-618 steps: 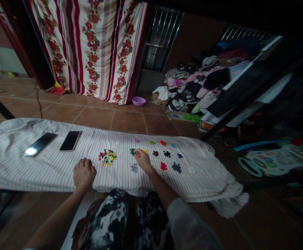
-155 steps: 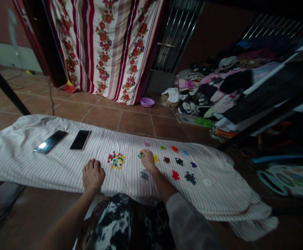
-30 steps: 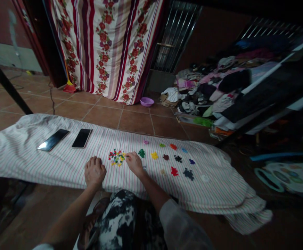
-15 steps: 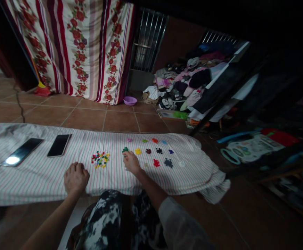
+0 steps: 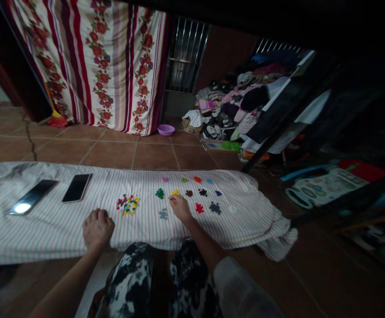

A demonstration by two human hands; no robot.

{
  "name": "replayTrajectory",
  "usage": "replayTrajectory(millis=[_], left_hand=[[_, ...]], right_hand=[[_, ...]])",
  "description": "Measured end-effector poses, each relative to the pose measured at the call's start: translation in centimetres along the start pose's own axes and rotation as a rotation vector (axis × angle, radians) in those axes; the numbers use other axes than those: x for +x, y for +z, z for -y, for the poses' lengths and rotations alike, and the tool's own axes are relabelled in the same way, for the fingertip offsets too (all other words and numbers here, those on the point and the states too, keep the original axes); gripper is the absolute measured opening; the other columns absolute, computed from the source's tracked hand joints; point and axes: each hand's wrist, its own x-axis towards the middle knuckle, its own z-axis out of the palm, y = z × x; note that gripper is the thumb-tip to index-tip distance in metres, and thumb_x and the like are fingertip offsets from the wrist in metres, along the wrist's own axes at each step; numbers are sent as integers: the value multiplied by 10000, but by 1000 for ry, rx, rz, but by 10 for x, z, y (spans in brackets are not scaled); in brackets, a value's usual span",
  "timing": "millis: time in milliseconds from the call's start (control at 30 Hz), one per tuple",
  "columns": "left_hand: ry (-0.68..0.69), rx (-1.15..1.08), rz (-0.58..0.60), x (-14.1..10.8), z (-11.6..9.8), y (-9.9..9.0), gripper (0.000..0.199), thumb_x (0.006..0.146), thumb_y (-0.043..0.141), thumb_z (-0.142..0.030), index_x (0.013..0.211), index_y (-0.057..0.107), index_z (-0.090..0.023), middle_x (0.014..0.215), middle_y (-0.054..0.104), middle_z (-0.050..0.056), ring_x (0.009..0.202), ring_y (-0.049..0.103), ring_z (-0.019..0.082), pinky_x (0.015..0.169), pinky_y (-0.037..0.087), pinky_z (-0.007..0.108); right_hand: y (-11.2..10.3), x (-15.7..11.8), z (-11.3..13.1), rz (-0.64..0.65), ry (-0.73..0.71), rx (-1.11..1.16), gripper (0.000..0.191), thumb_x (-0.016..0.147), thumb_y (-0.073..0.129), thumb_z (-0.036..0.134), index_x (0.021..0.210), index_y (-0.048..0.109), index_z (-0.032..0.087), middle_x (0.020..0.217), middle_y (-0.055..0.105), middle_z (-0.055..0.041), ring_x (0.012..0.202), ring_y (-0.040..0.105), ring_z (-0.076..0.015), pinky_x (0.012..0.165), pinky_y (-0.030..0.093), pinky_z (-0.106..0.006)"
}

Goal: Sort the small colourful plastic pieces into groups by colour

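Observation:
My right hand (image 5: 180,207) is over the cloth with thumb and forefinger pinched, just in front of a small pile of yellow pieces (image 5: 175,192). Whatever the fingertips hold, if anything, is too small to make out. Green pieces (image 5: 160,193) lie left of these fingers, and grey pieces (image 5: 163,213) lie below them. My left hand (image 5: 98,229) rests on the cloth, fingers curled in, with nothing visible in it. To its right is a mixed heap of small coloured pieces (image 5: 128,205). Red pieces (image 5: 199,208) sit to the right of my right hand.
A striped cloth (image 5: 56,234) covers the low surface. Two phones, one silvery (image 5: 35,196) and one black (image 5: 76,187), lie at the left. More single-colour piles, such as dark grey pieces (image 5: 215,208), spread rightward. A purple basin (image 5: 166,129) stands on the tiled floor.
My right hand has moved right, from the green pile to near the yellow one, uncovering the grey pieces. My left hand stays resting in place. The view has shifted slightly.

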Motion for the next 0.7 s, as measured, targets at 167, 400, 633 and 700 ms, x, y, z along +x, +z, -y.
replayTrajectory(millis=[167, 400, 633, 700], left_hand=[[-2, 0, -6, 0, 1, 3, 248, 817, 420, -217, 960, 610, -143, 1050, 616, 150, 1038, 538, 278, 872, 397, 407], [-11, -2, -11, 1, 4, 9, 259, 825, 428, -226, 992, 611, -145, 1143, 601, 159, 1056, 535, 279, 896, 391, 417], [-3, -6, -32, 1, 4, 10, 237, 819, 442, -220, 975, 611, -162, 1136, 606, 145, 1078, 523, 277, 901, 378, 412], [-6, -8, -37, 1, 4, 10, 242, 830, 423, -219, 977, 605, -157, 1130, 607, 146, 1086, 520, 275, 903, 378, 407]], right_hand=[[13, 9, 4, 7, 14, -9, 322, 799, 471, 53, 958, 700, 215, 995, 709, -35, 961, 625, -149, 853, 452, -248], [31, 22, 10, 32, 34, -94, 370, 788, 444, 29, 998, 710, 178, 1017, 714, -77, 996, 622, -167, 888, 443, -251], [38, 27, 15, 30, 27, -97, 423, 789, 433, 41, 1099, 678, 192, 1065, 696, -65, 1023, 613, -172, 925, 448, -279], [40, 25, 14, 13, 20, -88, 429, 789, 426, 40, 1101, 674, 199, 1056, 691, -59, 1028, 609, -171, 934, 450, -280]])
